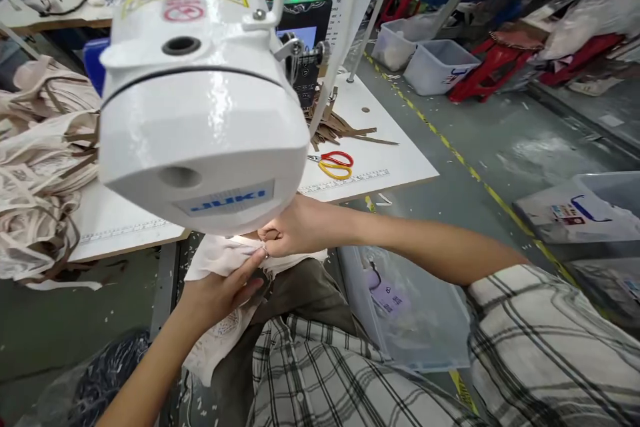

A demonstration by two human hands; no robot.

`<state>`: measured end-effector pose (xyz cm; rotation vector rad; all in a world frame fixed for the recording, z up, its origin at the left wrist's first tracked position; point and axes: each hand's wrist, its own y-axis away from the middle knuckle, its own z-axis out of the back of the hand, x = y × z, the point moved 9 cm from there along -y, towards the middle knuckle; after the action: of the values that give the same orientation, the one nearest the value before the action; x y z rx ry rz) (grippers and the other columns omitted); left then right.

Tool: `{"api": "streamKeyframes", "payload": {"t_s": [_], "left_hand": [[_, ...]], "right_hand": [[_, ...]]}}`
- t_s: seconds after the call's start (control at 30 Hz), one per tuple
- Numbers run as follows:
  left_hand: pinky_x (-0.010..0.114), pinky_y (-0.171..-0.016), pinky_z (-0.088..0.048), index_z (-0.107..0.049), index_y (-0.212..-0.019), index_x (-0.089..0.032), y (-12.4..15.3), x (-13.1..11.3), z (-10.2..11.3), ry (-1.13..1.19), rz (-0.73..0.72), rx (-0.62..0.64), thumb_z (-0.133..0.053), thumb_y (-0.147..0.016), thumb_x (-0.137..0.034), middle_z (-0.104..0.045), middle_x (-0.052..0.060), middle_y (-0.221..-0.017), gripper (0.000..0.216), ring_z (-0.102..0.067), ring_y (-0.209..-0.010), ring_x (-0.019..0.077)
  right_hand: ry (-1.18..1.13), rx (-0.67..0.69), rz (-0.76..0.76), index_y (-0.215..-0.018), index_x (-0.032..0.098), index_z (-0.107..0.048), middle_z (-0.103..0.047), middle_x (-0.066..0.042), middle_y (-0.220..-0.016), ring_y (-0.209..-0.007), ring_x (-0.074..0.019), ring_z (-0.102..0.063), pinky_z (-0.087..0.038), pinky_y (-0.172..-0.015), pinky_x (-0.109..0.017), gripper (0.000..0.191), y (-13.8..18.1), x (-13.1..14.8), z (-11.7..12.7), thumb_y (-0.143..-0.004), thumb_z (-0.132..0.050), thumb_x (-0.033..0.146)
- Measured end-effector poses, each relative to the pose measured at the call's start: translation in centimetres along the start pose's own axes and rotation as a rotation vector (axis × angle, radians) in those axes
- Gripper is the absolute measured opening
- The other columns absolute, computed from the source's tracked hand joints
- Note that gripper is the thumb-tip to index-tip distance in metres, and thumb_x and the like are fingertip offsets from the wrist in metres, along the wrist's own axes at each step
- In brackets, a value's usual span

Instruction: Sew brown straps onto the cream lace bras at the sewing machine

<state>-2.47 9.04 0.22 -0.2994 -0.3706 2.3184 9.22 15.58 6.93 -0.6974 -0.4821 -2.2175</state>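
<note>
My right hand (287,230) is closed, its curled fingers gripping the edge of a pale fabric piece (213,260) just below the sewing machine head (205,127). Reaching in from the lower left, my left hand (220,293) holds the same fabric, its index fingertip close against my right hand. The thumb lies a little apart, and the fabric covers its other fingers. More of the cloth, with a lacy pattern, hangs over my lap. The machine head hides the needle and presser foot.
Red-and-yellow-handled scissors (337,163) lie on the white table (400,160) by brown strips (340,127). Heaped pale garments (45,173) are at left. A clear plastic bin (425,327) sits beside my lap. Further bins and red stools (493,67) stand across the aisle.
</note>
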Motion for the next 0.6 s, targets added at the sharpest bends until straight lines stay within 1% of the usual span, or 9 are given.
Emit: {"api": "streamKeyframes", "payload": {"t_s": [0.07, 0.1, 0.2, 0.27, 0.3, 0.33, 0.4, 0.47, 0.6], "left_hand": [[0.036, -0.093, -0.054, -0.061, -0.132, -0.035, -0.2, -0.1, 0.1, -0.025, 0.002, -0.002, -0.068, -0.085, -0.033, -0.071, 0.008, -0.12, 0.047, -0.069, -0.106, 0.0285], [0.032, -0.085, -0.057, -0.059, -0.134, -0.034, -0.3, -0.2, 0.3, -0.043, 0.006, -0.016, -0.068, -0.085, -0.032, -0.072, 0.008, -0.119, 0.049, -0.071, -0.101, 0.0268], [0.025, -0.062, -0.056, -0.05, -0.141, -0.032, -0.5, -1.0, 0.9, -0.053, 0.051, -0.055, -0.066, -0.087, -0.032, -0.073, 0.008, -0.113, 0.057, -0.073, -0.086, 0.0235], [0.027, -0.06, -0.057, -0.046, -0.143, -0.028, -0.6, -1.5, 1.1, -0.026, 0.096, -0.056, -0.064, -0.088, -0.032, -0.072, 0.011, -0.113, 0.059, -0.073, -0.088, 0.0248], [0.028, -0.063, -0.057, -0.045, -0.144, -0.027, -0.8, -1.7, 1.2, -0.015, 0.114, -0.059, -0.063, -0.088, -0.032, -0.071, 0.012, -0.115, 0.059, -0.072, -0.091, 0.0259], [0.03, -0.065, -0.058, -0.044, -0.143, -0.026, -0.9, -1.9, 1.4, -0.009, 0.126, -0.065, -0.062, -0.089, -0.031, -0.07, 0.013, -0.116, 0.058, -0.071, -0.094, 0.0268], [0.031, -0.065, -0.057, -0.045, -0.142, -0.025, -1.2, -2.2, 1.6, -0.017, 0.143, -0.071, -0.061, -0.089, -0.031, -0.069, 0.014, -0.117, 0.056, -0.071, -0.094, 0.0273], [0.029, -0.059, -0.054, -0.046, -0.141, -0.025, -1.4, -2.3, 1.7, -0.051, 0.158, -0.069, -0.061, -0.089, -0.031, -0.069, 0.014, -0.116, 0.054, -0.072, -0.089, 0.0271], [0.028, -0.053, -0.048, -0.049, -0.138, -0.024, -1.8, -2.6, 1.9, -0.161, 0.139, -0.081, -0.062, -0.088, -0.03, -0.073, 0.012, -0.108, 0.052, -0.072, -0.076, 0.0254]], "right_hand": [[0.011, -0.007, -0.001, -0.057, 0.017, -0.046, -0.035, 0.005, -0.053, -0.053, -0.0081, -0.027, -0.023, -0.053, -0.026, 0.03, 0.0, -0.1, 0.2, -0.082, -0.061, 0.021], [0.006, -0.003, -0.001, -0.058, 0.017, -0.048, -0.036, 0.005, -0.053, -0.053, -0.0083, -0.027, -0.024, -0.053, -0.026, 0.028, 0.1, -0.3, 0.0, -0.083, -0.06, 0.02], [-0.049, -0.068, 0.029, -0.073, 0.017, -0.061, -0.053, 0.001, -0.065, -0.059, -0.0104, -0.042, -0.03, -0.056, -0.025, 0.016, 0.8, -1.1, -0.5, -0.087, -0.057, 0.022], [-0.064, -0.235, 0.09, -0.093, 0.018, -0.067, -0.064, -0.005, -0.091, -0.082, -0.0159, -0.055, -0.04, -0.07, -0.027, 0.014, 1.6, -1.5, -0.3, -0.09, -0.058, 0.028], [-0.057, -0.343, 0.122, -0.1, 0.019, -0.068, -0.064, -0.007, -0.103, -0.095, -0.0191, -0.056, -0.043, -0.08, -0.03, 0.017, 2.1, -1.7, -0.1, -0.092, -0.058, 0.03], [-0.044, -0.44, 0.147, -0.103, 0.02, -0.069, -0.064, -0.009, -0.11, -0.105, -0.0214, -0.054, -0.042, -0.088, -0.034, 0.019, 2.7, -1.9, 0.0, -0.092, -0.057, 0.03], [-0.034, -0.555, 0.166, -0.097, 0.02, -0.071, -0.065, -0.009, -0.109, -0.109, -0.0223, -0.053, -0.041, -0.095, -0.037, 0.016, 3.3, -2.3, -0.2, -0.093, -0.057, 0.026], [-0.061, -0.568, 0.149, -0.091, 0.021, -0.072, -0.067, -0.006, -0.101, -0.103, -0.0203, -0.056, -0.041, -0.093, -0.035, 0.014, 3.2, -2.7, -0.6, -0.092, -0.058, 0.023], [-0.101, -0.508, 0.124, -0.088, 0.02, -0.073, -0.068, -0.004, -0.097, -0.099, -0.0186, -0.057, -0.041, -0.092, -0.033, 0.011, 2.6, -2.8, -0.5, -0.089, -0.062, 0.019]]}}
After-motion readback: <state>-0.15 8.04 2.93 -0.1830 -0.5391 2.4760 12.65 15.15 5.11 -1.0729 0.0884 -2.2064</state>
